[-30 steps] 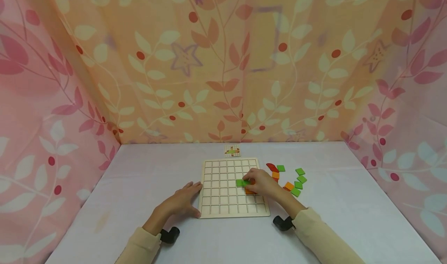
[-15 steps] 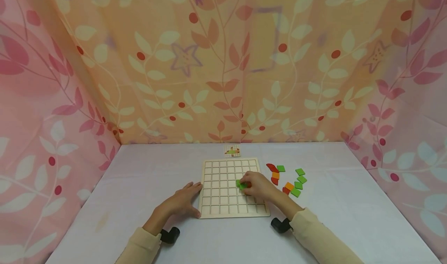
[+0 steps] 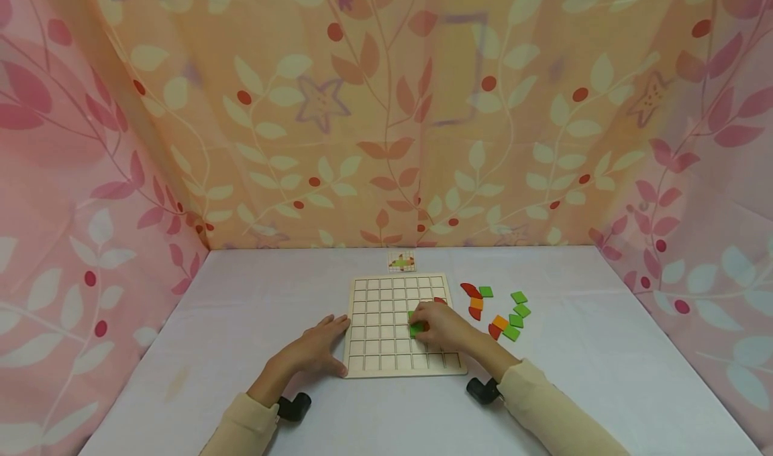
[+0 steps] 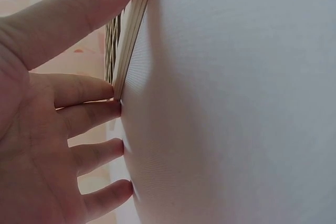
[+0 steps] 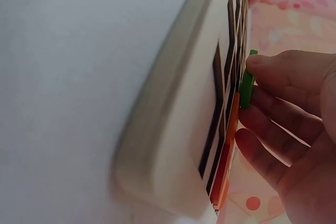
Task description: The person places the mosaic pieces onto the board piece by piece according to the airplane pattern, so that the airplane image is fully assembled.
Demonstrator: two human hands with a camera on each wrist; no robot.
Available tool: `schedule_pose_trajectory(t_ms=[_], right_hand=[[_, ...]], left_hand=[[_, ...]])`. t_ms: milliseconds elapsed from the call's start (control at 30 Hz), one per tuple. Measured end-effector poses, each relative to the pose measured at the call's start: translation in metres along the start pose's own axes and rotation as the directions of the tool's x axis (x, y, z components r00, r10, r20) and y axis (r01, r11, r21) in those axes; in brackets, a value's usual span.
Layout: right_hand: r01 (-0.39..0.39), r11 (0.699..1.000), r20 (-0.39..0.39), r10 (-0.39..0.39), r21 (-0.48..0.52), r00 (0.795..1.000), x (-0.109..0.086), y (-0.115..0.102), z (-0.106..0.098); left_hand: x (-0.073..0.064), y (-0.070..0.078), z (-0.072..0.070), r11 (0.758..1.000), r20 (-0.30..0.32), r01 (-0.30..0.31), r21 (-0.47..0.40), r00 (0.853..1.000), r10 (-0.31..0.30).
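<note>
My right hand [image 3: 443,325] pinches a green square tile [image 3: 415,331] between thumb and fingers, over the right-centre of a wooden grid board [image 3: 379,347]. In the right wrist view the green tile [image 5: 247,88] stands tilted above the grid. An orange tile [image 5: 232,121] lies on the board beside it, with red below. Just beyond the right hand, part of a red piece [image 3: 440,300] shows on the board. My left hand [image 3: 315,347] rests at the board's left edge. Its straight fingers and thumb touch the board's side [image 4: 134,35] and the cloth, holding nothing.
To the right of the board lie loose green tiles [image 3: 516,320], orange tiles [image 3: 476,303] and red curved pieces [image 3: 470,289]. A small pattern card [image 3: 401,261] sits behind the board. Patterned curtains [image 3: 386,141] enclose the white-covered table [image 3: 241,288].
My right hand has moved slightly left and toward me with a green tile, now at the cell in front of another green one. A red piece on the board has come into sight. The left hand stays put.
</note>
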State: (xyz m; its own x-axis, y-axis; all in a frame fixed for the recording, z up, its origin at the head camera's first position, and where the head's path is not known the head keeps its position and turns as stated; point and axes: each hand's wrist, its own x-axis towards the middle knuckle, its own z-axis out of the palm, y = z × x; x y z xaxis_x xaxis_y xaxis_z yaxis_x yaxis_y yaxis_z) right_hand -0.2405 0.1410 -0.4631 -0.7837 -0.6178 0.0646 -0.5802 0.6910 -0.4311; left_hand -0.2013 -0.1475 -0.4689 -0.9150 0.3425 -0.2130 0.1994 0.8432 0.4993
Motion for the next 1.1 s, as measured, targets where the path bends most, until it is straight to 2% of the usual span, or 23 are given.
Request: schedule_pose_trajectory(t_ms=[333, 900, 1100], right_hand=[[0.038, 0.997, 0.000, -0.038, -0.070, 0.999, 0.0011, -0.0003, 0.0025], [0.047, 0.997, -0.023, -0.049, -0.069, 0.999, -0.0003, 0.0005, 0.0025], [0.022, 0.997, -0.017, -0.024, -0.074, 1.000, 0.0007, -0.0002, 0.0019]], left_hand=[[-0.0007, 0.0014, -0.0016, 1.000, 0.002, -0.006, 0.013, 1.000, 0.006], [-0.0012, 0.0020, -0.0020, 1.000, 0.005, 0.004, 0.010, 1.000, -0.004], [-0.0016, 0.0027, -0.0026, 1.000, -0.001, 0.000, 0.012, 1.000, 0.000]])
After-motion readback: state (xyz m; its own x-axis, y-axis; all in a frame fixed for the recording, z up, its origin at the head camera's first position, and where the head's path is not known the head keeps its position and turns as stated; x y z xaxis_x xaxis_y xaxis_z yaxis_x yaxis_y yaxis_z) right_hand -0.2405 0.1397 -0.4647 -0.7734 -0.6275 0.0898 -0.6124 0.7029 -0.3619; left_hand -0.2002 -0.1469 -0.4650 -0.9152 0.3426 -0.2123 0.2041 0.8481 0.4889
